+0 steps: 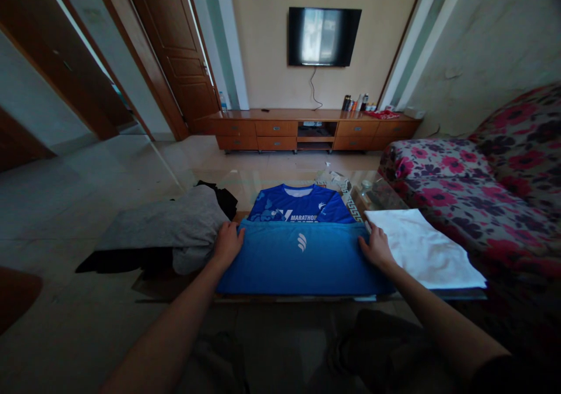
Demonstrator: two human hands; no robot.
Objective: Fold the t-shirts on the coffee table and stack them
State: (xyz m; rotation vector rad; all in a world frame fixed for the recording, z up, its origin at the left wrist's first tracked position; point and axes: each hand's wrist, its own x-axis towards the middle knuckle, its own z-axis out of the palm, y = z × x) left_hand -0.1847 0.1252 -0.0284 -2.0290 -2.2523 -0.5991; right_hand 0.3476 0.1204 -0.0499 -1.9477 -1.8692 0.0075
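Observation:
A blue T-shirt (302, 265) lies on a glass-topped table, its lower part folded up over the front. The "MARATHON" lettering is partly covered by the lighter blue flap, which carries a small white logo. At the left end of the flap's upper edge, my left hand (228, 244) is closed on the fabric. My right hand (377, 246) grips the opposite end, thumb on the cloth and fingers at its side. Just left of my left hand is a pile of grey and black clothes (175, 221). White folded cloth (421, 245) lies right beside my right hand.
The glass table (236, 178) holds a small glass jar (364, 189) beyond the shirt. A floral sofa (456, 183) stands to the right. Against the far wall is a low wooden cabinet (276, 128) with bottles on top, beneath a wall-mounted television (324, 37).

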